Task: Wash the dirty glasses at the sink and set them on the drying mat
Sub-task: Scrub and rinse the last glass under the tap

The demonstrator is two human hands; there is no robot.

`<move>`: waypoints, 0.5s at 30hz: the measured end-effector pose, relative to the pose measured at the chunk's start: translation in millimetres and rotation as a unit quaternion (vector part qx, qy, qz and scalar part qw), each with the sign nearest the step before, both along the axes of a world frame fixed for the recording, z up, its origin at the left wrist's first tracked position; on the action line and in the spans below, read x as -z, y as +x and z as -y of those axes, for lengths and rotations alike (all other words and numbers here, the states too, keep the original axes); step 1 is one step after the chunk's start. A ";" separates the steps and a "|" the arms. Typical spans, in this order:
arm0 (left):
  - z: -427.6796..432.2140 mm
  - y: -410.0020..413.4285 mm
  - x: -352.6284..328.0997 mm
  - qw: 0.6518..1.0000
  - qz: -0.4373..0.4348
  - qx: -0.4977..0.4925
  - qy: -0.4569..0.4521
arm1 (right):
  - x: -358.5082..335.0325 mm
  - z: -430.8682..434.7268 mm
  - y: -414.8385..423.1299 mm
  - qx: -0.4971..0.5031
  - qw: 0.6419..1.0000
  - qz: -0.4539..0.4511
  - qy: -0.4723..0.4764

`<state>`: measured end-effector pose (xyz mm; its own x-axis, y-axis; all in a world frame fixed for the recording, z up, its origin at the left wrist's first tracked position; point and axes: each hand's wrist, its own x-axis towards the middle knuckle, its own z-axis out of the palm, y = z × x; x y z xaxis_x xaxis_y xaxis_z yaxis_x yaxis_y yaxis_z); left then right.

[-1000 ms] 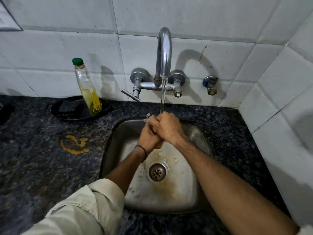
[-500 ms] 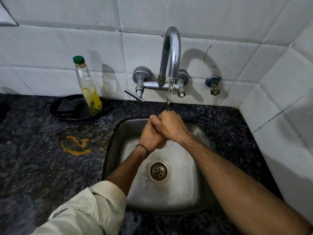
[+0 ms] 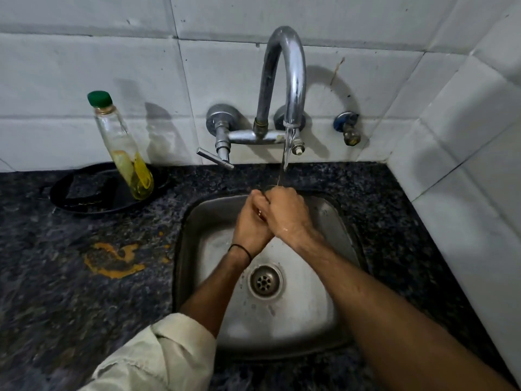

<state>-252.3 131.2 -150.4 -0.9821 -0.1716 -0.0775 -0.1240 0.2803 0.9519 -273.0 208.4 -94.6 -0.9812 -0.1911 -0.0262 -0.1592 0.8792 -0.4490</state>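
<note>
Under the tap (image 3: 284, 80) the left hand (image 3: 249, 227) and right hand (image 3: 287, 213) stay pressed together in the thin stream as a moment ago, only rubbing, over the sink (image 3: 346, 230); no glass or drying mat is anywhere in view.

Green-capped bottle (image 3: 124, 148) of yellow liquid stands on a black tray (image 3: 84, 193) — upright; orange stain (image 3: 112, 262) on the counter (image 3: 70, 292).
</note>
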 end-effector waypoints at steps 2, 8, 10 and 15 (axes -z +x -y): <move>17.8 -1.0 -3.2 0.990 0.005 0.124 0.064 | -1.3 -11.1 -3.9 -0.077 0.997 0.014 -0.021; 14.5 -15.0 -2.7 0.985 -0.028 0.136 -0.102 | -5.4 -9.4 4.2 -0.004 0.998 0.010 -0.068; -3.9 -9.0 1.3 0.982 -0.037 0.019 -0.186 | -3.9 2.9 9.9 0.072 0.995 0.018 -0.061; -8.8 11.0 -0.8 0.996 0.016 0.027 0.084 | 0.8 3.4 16.0 0.064 0.998 0.017 0.013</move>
<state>-241.3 140.1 -149.6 -0.9860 -0.1012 -0.1324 -0.1445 0.1239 0.9817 -257.0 205.0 -95.3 -0.9960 -0.0630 -0.0633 -0.0298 0.9028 -0.4291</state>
